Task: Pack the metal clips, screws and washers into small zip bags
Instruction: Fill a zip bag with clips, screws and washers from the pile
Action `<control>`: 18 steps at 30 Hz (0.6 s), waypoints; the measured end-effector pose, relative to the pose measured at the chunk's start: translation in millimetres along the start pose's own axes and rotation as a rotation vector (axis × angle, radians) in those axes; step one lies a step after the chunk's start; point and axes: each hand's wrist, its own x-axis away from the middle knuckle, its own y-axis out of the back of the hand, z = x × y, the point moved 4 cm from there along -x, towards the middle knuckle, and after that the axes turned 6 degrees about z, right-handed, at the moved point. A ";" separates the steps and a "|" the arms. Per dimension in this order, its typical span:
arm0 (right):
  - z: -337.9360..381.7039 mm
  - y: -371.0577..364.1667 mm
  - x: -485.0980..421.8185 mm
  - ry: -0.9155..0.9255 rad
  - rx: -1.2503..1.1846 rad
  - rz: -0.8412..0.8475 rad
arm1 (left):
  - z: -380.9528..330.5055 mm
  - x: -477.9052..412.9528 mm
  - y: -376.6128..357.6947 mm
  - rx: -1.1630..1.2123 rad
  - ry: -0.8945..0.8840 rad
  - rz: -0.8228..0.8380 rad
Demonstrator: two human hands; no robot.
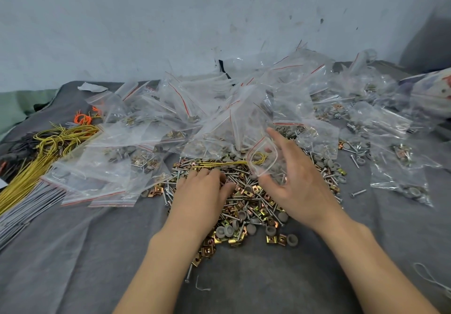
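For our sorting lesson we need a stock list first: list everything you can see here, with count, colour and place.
zip bags: many, clear with red seal lines, heaped along the back
screws: many, silver, loose central pile
metal clips: many, brass-gold, mixed into that pile
washers: many, grey, pile's near edge
yellow wire ties: one bundle, yellow, left
orange ties: a few, orange, behind the yellow bundle
grey strips: a stack, grey, far left
cloth: one, dark grey, under everything
wall: pale, scuffed, behind
left hand: fingertips in the pile
right hand: holds one open zip bag above the pile
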 end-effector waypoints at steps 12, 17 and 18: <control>-0.9 -1.3 -0.3 0.005 0.012 -0.010 | 1.2 -0.1 -0.1 0.068 -0.024 -0.071; 2.6 -0.5 1.0 0.026 0.018 -0.002 | 2.9 -0.7 35.2 0.663 -0.039 -0.249; 2.8 -0.2 1.1 0.027 0.014 -0.002 | 0.2 0.0 43.1 0.735 -0.069 -0.290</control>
